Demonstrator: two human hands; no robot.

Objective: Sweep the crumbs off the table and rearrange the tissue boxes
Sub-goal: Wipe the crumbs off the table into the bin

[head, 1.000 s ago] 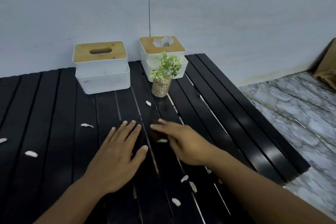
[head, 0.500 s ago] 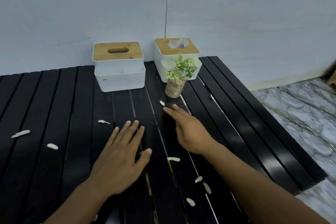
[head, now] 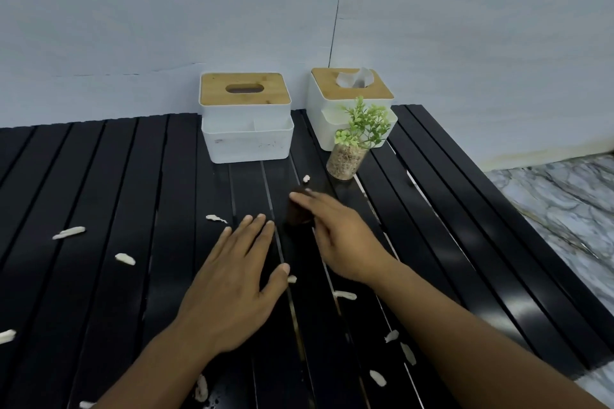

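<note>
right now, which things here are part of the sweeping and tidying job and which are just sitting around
Part of the job:
white crumbs scattered on the black slatted table
two white tissue boxes with wooden lids
dark brown block under the right hand

Just there:
small green plant in a glass jar
grey marble floor

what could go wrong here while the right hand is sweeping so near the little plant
1. The right hand, holding a dark block, works close to the plant jar. A wide stroke at the nearby crumb could tip the jar.
2. The table is slatted, so swept pieces may lodge in the gaps or drop through.
</note>
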